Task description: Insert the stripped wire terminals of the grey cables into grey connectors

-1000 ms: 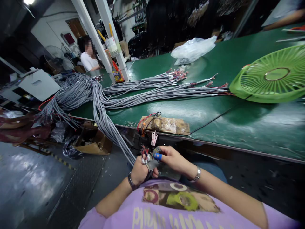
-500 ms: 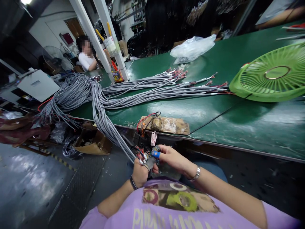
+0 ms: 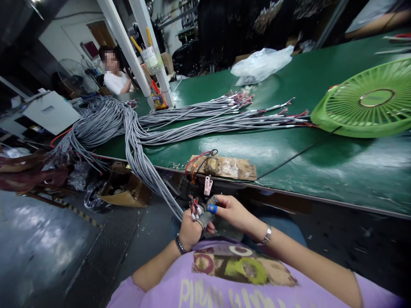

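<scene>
A bundle of grey cables [image 3: 154,182] hangs over the table's front edge down to my lap. My left hand [image 3: 190,231] is closed around its end, with stripped red, black and white wire ends [image 3: 194,207] sticking up above the fist. Grey wrapping covers the thumb. My right hand [image 3: 229,211] is pinched just to the right of those ends, with grey tape on a fingertip and a blue band [image 3: 212,208] on a finger. What lies between its fingertips is too small to make out, possibly a single wire.
On the green table [image 3: 289,167] lie more grey cables [image 3: 199,130], a taped wooden block [image 3: 224,167] with a pink clip [image 3: 208,185] at the edge, a green fan [image 3: 369,98] and a plastic bag [image 3: 261,66]. A cardboard box [image 3: 126,194] stands below. Another person [image 3: 115,77] sits behind.
Both hands stay nearly in place. The wire ends above my left fist now stand more upright, and the view has shifted slightly. The person at the back has turned a little.
</scene>
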A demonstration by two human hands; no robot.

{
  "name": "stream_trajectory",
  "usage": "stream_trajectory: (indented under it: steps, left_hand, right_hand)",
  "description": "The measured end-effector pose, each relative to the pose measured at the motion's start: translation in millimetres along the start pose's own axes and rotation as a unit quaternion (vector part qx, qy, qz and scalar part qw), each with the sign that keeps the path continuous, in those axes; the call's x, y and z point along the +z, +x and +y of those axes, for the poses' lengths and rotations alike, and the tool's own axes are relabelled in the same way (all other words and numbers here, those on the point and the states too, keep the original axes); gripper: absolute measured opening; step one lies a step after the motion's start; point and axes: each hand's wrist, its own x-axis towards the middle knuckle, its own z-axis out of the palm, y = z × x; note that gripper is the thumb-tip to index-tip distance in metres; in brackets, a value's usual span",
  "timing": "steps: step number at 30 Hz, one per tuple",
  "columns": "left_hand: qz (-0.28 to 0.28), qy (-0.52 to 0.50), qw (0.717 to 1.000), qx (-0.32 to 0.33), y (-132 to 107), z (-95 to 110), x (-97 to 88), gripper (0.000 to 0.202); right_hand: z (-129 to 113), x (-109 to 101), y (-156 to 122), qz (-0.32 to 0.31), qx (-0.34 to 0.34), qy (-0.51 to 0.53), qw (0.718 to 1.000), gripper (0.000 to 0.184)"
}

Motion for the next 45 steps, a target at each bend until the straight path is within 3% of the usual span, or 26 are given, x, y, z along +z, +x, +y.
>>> stream_trajectory:
  steps: [9,15,17,21,25,32,38,45]
  left_hand:
    - [0.061,-0.069,0.996,0.005,3,-6,0.8,0.035]
    - [-0.057,0.006,0.998,-0.017,1,6,0.0,0.031]
    - [-0.060,0.015,0.998,-0.009,0,7,-0.5,0.032]
    - [-0.027,-0.020,0.999,0.017,0,0,-1.5,0.038]
    - [0.013,-0.085,0.996,0.011,3,-4,-1.5,0.033]
    - [0.021,-0.104,0.994,0.023,7,3,1.7,0.030]
    - [0.005,-0.054,0.997,0.049,8,1,4.1,0.030]
    - [0.014,-0.029,0.999,0.034,6,1,4.1,0.031]
  right_hand:
    - [8,9,3,0.015,-0.019,0.089,0.996,0.025]
    - [16,14,4,0.066,0.014,0.098,0.993,0.021]
    - [18,11,7,0.108,0.023,0.108,0.988,0.019]
    - [17,-3,14,0.253,0.000,0.101,0.962,0.022]
    - [12,-11,14,0.195,0.046,0.142,0.969,0.028]
    - [1,-14,11,0.118,0.092,0.161,0.975,0.031]
    - [-10,-5,7,0.045,0.036,-0.008,0.998,0.030]
    - [-9,4,3,0.045,0.011,0.010,0.999,0.028]
